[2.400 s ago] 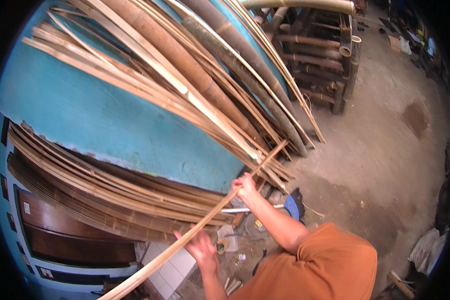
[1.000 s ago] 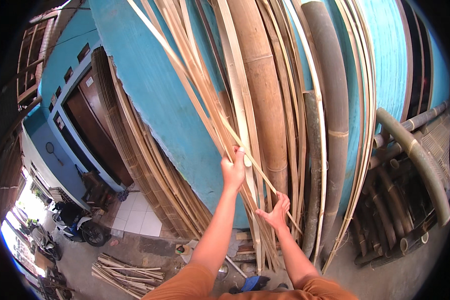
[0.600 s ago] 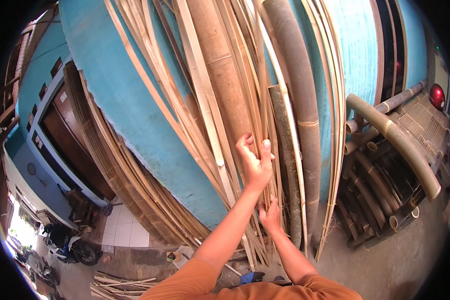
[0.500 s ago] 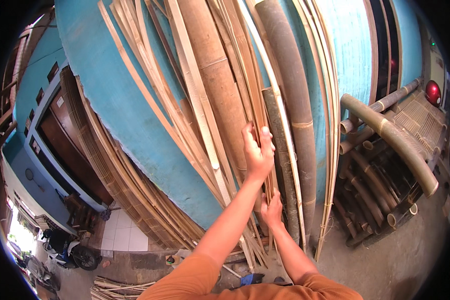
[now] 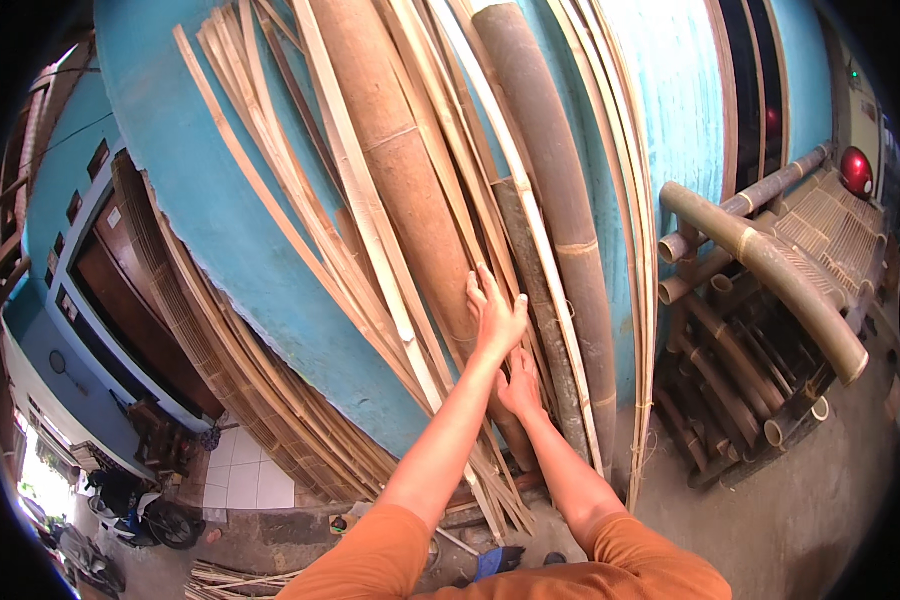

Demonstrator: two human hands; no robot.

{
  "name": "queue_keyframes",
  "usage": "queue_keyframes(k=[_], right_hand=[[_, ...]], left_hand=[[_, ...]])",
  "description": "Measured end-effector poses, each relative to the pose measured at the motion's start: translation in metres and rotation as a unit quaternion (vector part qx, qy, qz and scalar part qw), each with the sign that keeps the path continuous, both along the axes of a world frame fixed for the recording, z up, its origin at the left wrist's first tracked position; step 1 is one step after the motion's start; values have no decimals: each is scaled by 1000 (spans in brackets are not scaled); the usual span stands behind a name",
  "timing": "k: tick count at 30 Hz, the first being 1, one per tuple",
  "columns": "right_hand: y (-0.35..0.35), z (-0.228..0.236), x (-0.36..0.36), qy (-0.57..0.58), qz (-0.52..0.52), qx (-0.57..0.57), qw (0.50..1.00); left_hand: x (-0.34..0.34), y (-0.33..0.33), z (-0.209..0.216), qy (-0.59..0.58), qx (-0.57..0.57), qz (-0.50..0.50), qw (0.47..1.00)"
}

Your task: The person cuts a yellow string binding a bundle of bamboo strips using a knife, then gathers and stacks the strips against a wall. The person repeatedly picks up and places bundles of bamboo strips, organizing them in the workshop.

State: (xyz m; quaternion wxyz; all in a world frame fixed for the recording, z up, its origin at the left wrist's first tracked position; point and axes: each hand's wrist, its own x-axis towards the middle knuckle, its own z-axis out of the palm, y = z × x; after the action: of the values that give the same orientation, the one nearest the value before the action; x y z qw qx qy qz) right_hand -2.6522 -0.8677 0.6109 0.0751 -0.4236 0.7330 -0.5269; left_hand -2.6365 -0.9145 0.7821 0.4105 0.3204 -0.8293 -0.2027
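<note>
Long split bamboo strips (image 5: 457, 120) lean against a blue wall, next to a thick tan bamboo pole (image 5: 395, 145). My left hand (image 5: 497, 318) is open, fingers stretched and thumb apart, against the strips beside that pole. Just below it, my right hand (image 5: 519, 385) rests by the lower part of the same strips with its fingers extended. Neither hand appears wrapped round a strip. To the right of my hands stand a short dark bamboo pole (image 5: 538, 290) and a taller grey-brown one (image 5: 560, 180). The strips' lower ends are partly hidden by my arms.
More pale strips (image 5: 270, 150) lean at left, and another thin bundle (image 5: 630, 200) at right. A bamboo bench (image 5: 770, 260) stands at the right. Rolled bamboo matting (image 5: 200, 300) leans at the wall's left edge. Cut strips (image 5: 232, 580) lie on the floor; a motorbike (image 5: 145, 510) is parked at far left.
The strips at my hands have shifted left against the thick tan pole. Both hands have loosened, their fingers now straighter. The whole view has shifted slightly.
</note>
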Motion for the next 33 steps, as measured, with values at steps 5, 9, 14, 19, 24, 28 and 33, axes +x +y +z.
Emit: queue_keyframes(k=[5,9,14,19,24,28,33], right_hand=[[36,-23,8,-8,3,-30,1000],[110,-112,4,-63,15,29,997],[212,-235,4,-165,-30,227,959],[180,-183,-47,1,-169,33,985],[107,-82,-103,39,-146,-13,988],[88,-54,-105,108,-148,89,979],[110,-44,-96,147,-174,62,972]], left_hand=[[31,-6,-29,37,-24,-53,998],[81,28,-105,-31,17,-56,998],[216,86,-277,-210,219,2,953],[320,172,-348,-340,445,-38,828],[347,207,-340,-279,508,-58,812],[362,212,-310,-198,503,32,841],[410,240,-313,-139,511,100,842]])
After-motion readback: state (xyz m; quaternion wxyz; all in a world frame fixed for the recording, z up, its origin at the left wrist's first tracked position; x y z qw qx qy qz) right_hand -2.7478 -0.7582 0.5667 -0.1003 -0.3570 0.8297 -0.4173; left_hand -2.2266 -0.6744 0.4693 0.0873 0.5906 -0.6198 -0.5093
